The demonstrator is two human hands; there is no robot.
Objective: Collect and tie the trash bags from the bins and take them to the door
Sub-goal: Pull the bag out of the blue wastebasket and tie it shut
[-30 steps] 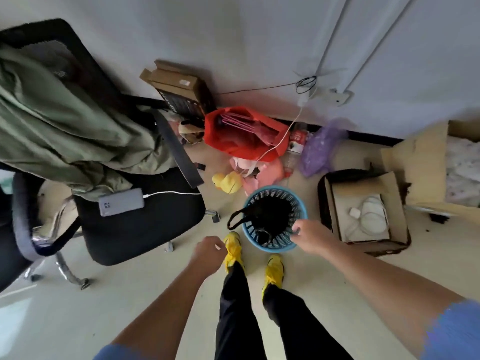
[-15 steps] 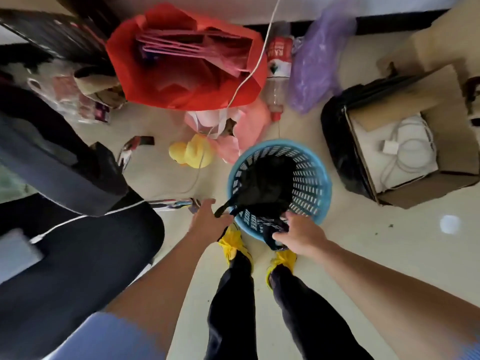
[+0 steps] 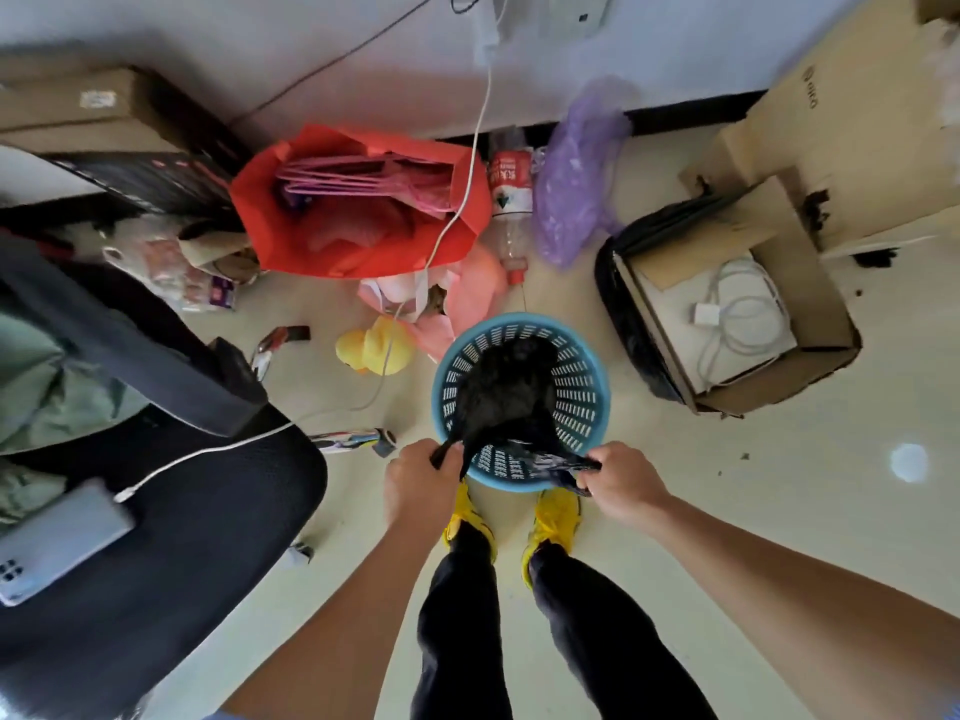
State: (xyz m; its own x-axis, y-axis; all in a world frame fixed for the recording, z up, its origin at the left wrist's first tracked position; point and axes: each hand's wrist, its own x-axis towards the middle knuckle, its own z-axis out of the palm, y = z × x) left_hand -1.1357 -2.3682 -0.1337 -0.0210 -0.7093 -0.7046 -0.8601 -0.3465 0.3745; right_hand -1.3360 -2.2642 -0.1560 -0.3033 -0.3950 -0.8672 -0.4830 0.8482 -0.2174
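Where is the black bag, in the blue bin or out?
Mostly in: the black bag sits in the blue bin; left hand and right hand grip its handles at the rim.

No text legible in full. Plastic bottle (image 3: 511, 200) on the floor: red label with white characters, too blurred to read. Cardboard box (image 3: 847, 127) at far right: small dark printed mark on its side, unreadable. Flat brown carton (image 3: 78, 114) at upper left: white sticker, print indistinct.

Soft, even light filled the room; a pale glare spot (image 3: 909, 462) lay on the floor (image 3: 753, 475). Wide-angle distortion bent the edges, where detail was smeared.
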